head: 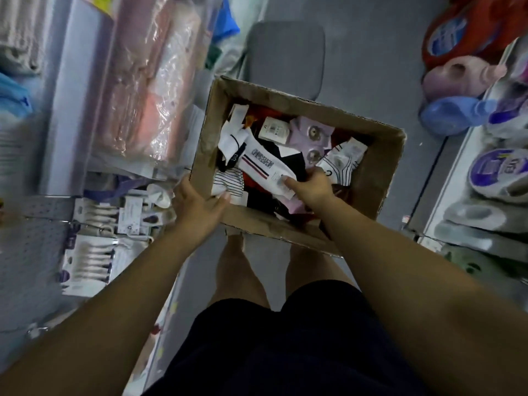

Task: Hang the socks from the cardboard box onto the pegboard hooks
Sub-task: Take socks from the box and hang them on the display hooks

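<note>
Left hand (pixel 197 207) clasped over the rim of the cardboard box (pixel 380 178); right hand (pixel 311 187) inside, pinching a white sock (pixel 263 160).

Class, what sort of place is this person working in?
Probably a shop aisle: carded white socks on a grey perforated pegboard, plastic-wrapped pink goods, shelved blue plastic bottle.

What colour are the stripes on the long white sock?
Red and dark blue, running lengthwise along the long white sock; the head view shows them.
</note>
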